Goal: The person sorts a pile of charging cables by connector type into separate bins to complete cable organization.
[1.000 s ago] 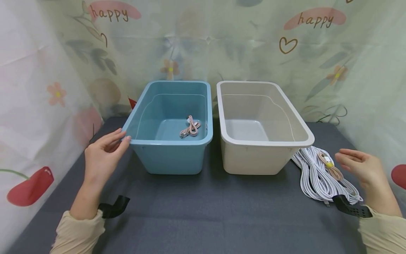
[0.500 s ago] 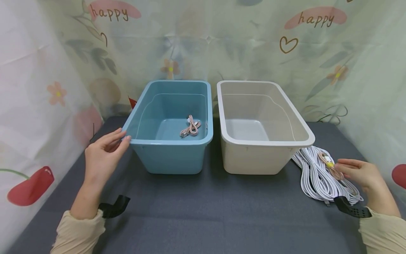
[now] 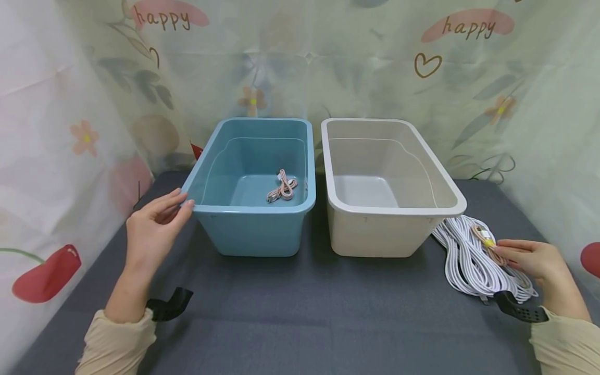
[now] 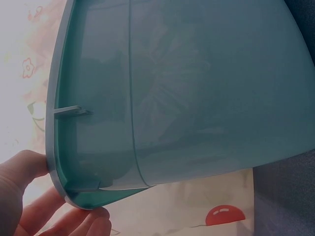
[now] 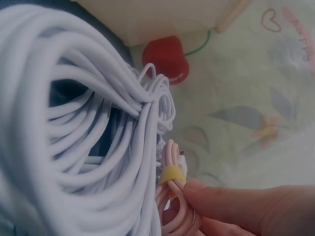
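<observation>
One yellow-banded pink cable (image 3: 488, 243) lies on a white coil (image 3: 461, 265) near the tabletop's (image 3: 328, 312) right edge, pinched by the right hand (image 3: 539, 260). Leftward stand a beige bin (image 3: 370, 234), then a blue bin (image 3: 255, 234) holding another cable (image 3: 285, 191); the left hand (image 3: 152, 229) grips the blue bin's near-left corner.

Flower-printed curtain (image 3: 307, 62), dark cloth-covered table (image 3: 328, 312)

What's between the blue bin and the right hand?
Head view: first the beige bin, then the white cable coil and the yellow-banded cable, which the right hand pinches.
</observation>
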`<action>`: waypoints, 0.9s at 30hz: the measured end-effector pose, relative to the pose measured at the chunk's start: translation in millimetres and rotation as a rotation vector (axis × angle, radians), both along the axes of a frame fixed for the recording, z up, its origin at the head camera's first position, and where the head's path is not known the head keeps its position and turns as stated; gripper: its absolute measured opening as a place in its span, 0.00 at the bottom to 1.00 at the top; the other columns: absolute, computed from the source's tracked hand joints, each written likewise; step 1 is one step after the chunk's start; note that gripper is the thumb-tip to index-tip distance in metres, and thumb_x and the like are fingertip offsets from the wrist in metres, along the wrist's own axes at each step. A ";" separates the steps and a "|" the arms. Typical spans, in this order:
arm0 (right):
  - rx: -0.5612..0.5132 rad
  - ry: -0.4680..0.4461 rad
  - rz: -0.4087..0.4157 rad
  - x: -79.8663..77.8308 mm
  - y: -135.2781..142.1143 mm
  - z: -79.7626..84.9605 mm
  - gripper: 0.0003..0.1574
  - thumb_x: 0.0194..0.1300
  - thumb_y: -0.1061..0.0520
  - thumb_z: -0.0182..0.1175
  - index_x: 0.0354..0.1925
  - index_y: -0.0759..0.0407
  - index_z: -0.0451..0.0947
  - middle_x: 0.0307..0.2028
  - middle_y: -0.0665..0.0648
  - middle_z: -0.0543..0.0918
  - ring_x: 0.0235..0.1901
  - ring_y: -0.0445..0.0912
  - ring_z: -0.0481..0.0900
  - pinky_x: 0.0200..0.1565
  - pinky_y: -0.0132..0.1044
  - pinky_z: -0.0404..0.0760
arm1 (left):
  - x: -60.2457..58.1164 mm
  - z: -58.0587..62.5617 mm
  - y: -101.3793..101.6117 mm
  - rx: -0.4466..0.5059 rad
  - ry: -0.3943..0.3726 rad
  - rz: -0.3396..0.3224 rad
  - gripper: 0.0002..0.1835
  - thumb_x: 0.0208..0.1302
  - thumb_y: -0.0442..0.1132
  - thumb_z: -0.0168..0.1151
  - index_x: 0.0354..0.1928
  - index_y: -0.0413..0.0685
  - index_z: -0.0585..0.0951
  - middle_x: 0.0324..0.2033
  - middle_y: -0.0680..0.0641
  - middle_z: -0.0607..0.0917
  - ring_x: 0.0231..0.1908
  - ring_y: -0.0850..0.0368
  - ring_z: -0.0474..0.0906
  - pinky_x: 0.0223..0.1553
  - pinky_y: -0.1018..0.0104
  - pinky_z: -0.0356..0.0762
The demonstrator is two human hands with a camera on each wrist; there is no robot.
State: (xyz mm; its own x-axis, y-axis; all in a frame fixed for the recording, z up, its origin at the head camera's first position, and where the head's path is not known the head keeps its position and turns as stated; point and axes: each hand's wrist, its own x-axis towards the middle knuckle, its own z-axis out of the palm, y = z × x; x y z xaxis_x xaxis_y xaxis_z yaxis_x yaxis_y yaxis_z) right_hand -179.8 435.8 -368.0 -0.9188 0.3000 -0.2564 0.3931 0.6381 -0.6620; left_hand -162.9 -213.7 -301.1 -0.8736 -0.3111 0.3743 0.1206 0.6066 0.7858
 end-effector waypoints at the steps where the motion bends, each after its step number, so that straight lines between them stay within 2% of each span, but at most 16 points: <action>1: -0.008 0.002 -0.004 -0.3 1.0 -0.7 0.42 0.58 0.37 0.60 0.55 0.70 0.72 0.27 0.32 0.71 0.25 0.24 0.71 0.28 0.28 0.80 | -0.1 0.0 0.1 -0.001 -0.001 0.000 0.21 0.58 0.47 0.64 0.53 0.48 0.81 0.56 0.51 0.80 0.46 0.68 0.81 0.47 0.78 0.77; 5: -0.046 0.007 -0.030 -0.8 2.1 -2.4 0.40 0.57 0.37 0.62 0.53 0.69 0.74 0.25 0.29 0.70 0.25 0.25 0.72 0.28 0.28 0.81 | -0.4 0.0 0.1 -0.003 -0.006 -0.001 0.21 0.58 0.48 0.64 0.53 0.48 0.81 0.57 0.51 0.80 0.48 0.60 0.82 0.47 0.77 0.77; 8: -0.057 0.029 -0.056 -1.5 -0.4 -3.0 0.44 0.57 0.39 0.62 0.56 0.73 0.70 0.24 0.29 0.70 0.24 0.25 0.72 0.27 0.28 0.81 | -0.7 0.1 0.0 -0.005 -0.006 -0.007 0.22 0.59 0.48 0.63 0.53 0.48 0.80 0.57 0.50 0.79 0.50 0.54 0.82 0.47 0.77 0.77; 10: -0.060 0.042 -0.073 -1.9 -2.6 -1.8 0.45 0.57 0.40 0.62 0.58 0.75 0.67 0.23 0.29 0.70 0.24 0.26 0.72 0.26 0.28 0.81 | -0.9 0.1 -0.2 -0.004 -0.006 -0.011 0.22 0.59 0.48 0.64 0.53 0.48 0.80 0.57 0.49 0.79 0.50 0.53 0.81 0.47 0.77 0.77; 12: -0.070 0.057 -0.082 -1.9 -4.8 0.8 0.43 0.58 0.40 0.62 0.57 0.73 0.69 0.23 0.28 0.70 0.24 0.26 0.73 0.26 0.27 0.80 | -0.9 0.2 -0.2 -0.004 -0.005 -0.010 0.22 0.59 0.48 0.64 0.53 0.47 0.80 0.57 0.49 0.79 0.51 0.52 0.81 0.47 0.75 0.77; 15: -0.098 0.058 -0.094 -1.0 -7.6 7.4 0.25 0.58 0.39 0.61 0.48 0.53 0.79 0.21 0.26 0.71 0.24 0.26 0.74 0.26 0.27 0.77 | -1.0 0.2 -0.1 -0.006 -0.005 -0.010 0.22 0.59 0.48 0.63 0.53 0.47 0.80 0.57 0.49 0.79 0.51 0.52 0.81 0.47 0.74 0.77; 17: -0.117 0.068 -0.095 -0.3 -10.0 11.6 0.11 0.59 0.39 0.61 0.38 0.39 0.79 0.21 0.25 0.71 0.24 0.25 0.74 0.26 0.25 0.77 | -1.1 0.1 0.0 -0.008 -0.005 -0.008 0.22 0.59 0.48 0.63 0.53 0.47 0.80 0.57 0.50 0.79 0.50 0.52 0.81 0.48 0.74 0.77; 19: -0.128 0.089 -0.094 0.3 -13.1 15.4 0.04 0.58 0.40 0.61 0.31 0.31 0.75 0.21 0.24 0.71 0.24 0.24 0.73 0.26 0.24 0.76 | -1.3 -0.1 -0.1 -0.009 -0.006 -0.009 0.22 0.59 0.48 0.63 0.54 0.47 0.80 0.57 0.50 0.79 0.50 0.54 0.82 0.47 0.75 0.77; 24: -0.152 0.136 -0.088 0.4 -21.7 23.6 0.07 0.58 0.40 0.62 0.28 0.27 0.72 0.21 0.24 0.73 0.23 0.24 0.74 0.26 0.22 0.77 | -1.3 -0.6 -0.7 -0.012 -0.003 -0.008 0.22 0.59 0.48 0.63 0.53 0.47 0.80 0.57 0.50 0.79 0.50 0.55 0.82 0.47 0.77 0.76; 27: -0.224 0.158 -0.085 -0.3 -24.5 29.0 0.08 0.55 0.41 0.65 0.26 0.26 0.74 0.21 0.26 0.76 0.23 0.26 0.76 0.26 0.22 0.78 | -1.3 -0.7 -0.8 -0.011 -0.001 -0.009 0.22 0.59 0.48 0.63 0.53 0.46 0.80 0.57 0.50 0.79 0.50 0.54 0.82 0.46 0.78 0.76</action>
State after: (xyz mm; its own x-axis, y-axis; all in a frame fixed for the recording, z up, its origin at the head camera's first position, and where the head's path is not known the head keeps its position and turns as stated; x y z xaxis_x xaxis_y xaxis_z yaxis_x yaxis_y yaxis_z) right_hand -180.1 411.4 -339.0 -0.9268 0.3293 -0.1804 0.3193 0.4386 -0.8401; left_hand -164.2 -214.5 -301.8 -0.8767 -0.2991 0.3767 0.1253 0.6141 0.7792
